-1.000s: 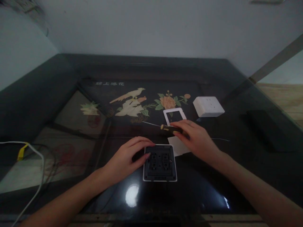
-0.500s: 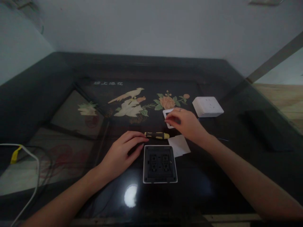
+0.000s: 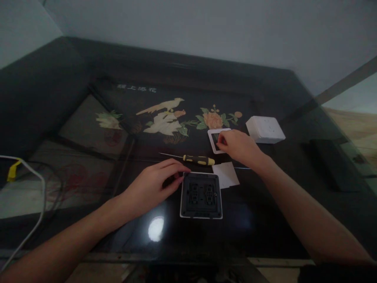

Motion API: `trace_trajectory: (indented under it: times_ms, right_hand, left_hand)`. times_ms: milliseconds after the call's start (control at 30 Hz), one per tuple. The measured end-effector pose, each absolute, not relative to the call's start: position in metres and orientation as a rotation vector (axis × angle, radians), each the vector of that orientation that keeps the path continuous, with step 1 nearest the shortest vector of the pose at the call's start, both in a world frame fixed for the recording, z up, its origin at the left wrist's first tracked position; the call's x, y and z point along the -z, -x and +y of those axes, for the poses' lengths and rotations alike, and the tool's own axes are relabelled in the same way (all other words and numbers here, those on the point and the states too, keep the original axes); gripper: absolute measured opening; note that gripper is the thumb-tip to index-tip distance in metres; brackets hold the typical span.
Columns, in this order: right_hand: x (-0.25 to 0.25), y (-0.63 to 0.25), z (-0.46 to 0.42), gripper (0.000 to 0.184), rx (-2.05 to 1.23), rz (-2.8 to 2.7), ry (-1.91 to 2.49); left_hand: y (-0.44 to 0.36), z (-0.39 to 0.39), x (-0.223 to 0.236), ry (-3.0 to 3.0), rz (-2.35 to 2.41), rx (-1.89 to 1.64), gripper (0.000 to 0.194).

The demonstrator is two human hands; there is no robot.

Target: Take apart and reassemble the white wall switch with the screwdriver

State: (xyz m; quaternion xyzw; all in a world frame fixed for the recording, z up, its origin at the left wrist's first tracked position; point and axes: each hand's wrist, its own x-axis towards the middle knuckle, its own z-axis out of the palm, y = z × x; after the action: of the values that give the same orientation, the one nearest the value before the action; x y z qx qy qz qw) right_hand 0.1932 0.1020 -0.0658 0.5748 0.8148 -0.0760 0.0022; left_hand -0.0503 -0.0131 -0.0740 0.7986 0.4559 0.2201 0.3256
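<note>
A wall switch unit (image 3: 201, 195) lies back side up on the dark glass table (image 3: 88, 118), its black body inside a white rim. My left hand (image 3: 156, 186) rests at its upper left corner, fingers curled against the edge. A yellow and black screwdriver (image 3: 198, 159) lies just beyond the unit, untouched. My right hand (image 3: 239, 146) reaches further back and pinches the white frame plate (image 3: 213, 140) with closed fingers. A flat white cover piece (image 3: 226, 175) lies between the unit and that hand.
A white socket box (image 3: 265, 129) stands at the back right. A white cable with a yellow tag (image 3: 12, 171) runs along the left edge. A dark flat object (image 3: 331, 163) lies at the far right. Bird and flower artwork shows under the glass.
My right hand let go of the screwdriver, which now lies on the table, and moved back onto the white frame plate. My left hand stays by the switch unit.
</note>
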Motion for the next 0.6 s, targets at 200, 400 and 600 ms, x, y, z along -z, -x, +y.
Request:
trace_trajectory:
  times_ms: [200, 400, 600]
  right_hand:
    - [0.044, -0.198, 0.096, 0.008, 0.380, 2.716, -1.870]
    - [0.019, -0.198, 0.057, 0.027, 1.605, 2.819, -1.844]
    - [0.020, -0.180, 0.025, 0.007, 2.055, 2.671, -1.573]
  left_hand:
    - [0.049, -0.016, 0.073, -1.996, 1.182, -0.614, 0.023]
    - [0.046, -0.017, 0.075, -1.944, 1.151, -0.620, 0.027]
    - [0.045, -0.015, 0.076, -1.869, 1.129, -0.611, 0.029]
